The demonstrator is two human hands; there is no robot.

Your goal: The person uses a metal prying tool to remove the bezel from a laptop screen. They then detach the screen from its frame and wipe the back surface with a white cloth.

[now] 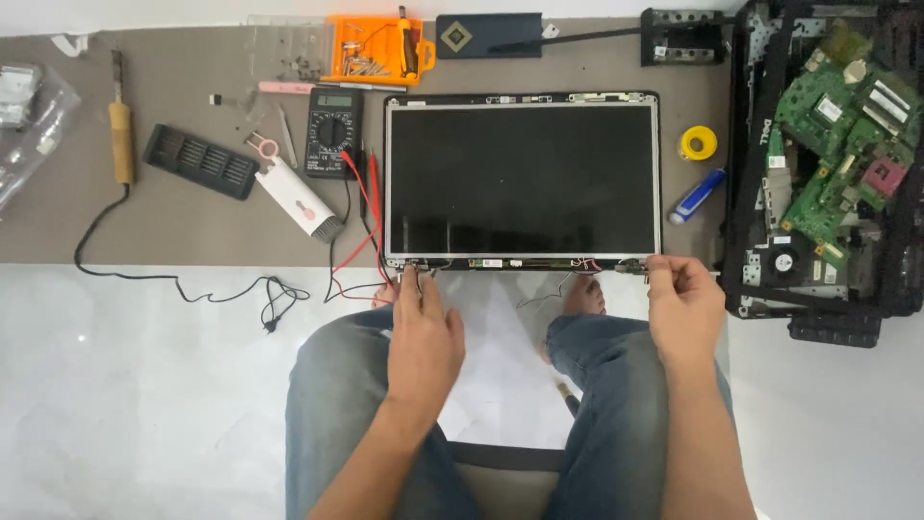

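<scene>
Hands at the near edge of a bare black rectangular laptop screen panel (523,178) in its thin metal-edged frame, which lay flat on a grey-brown mat (192,231) on the floor, between the person's knees and the tools. Left hand (423,337) had fingertips pinched at the panel's near-left hinge corner; right hand (685,306) was curled at the near-right hinge corner, fingers closed on the small bracket there, though I could not tell how firmly. Best handling, I judged: lift both corners evenly, keep grip on frame not glass, mind the thin loose wires (582,265) along that edge. Red multimeter leads (361,217) lay just beside the left corner, easy to snag. Stripped black laptop base with green circuit board (828,144) sat well apart to the right.
</scene>
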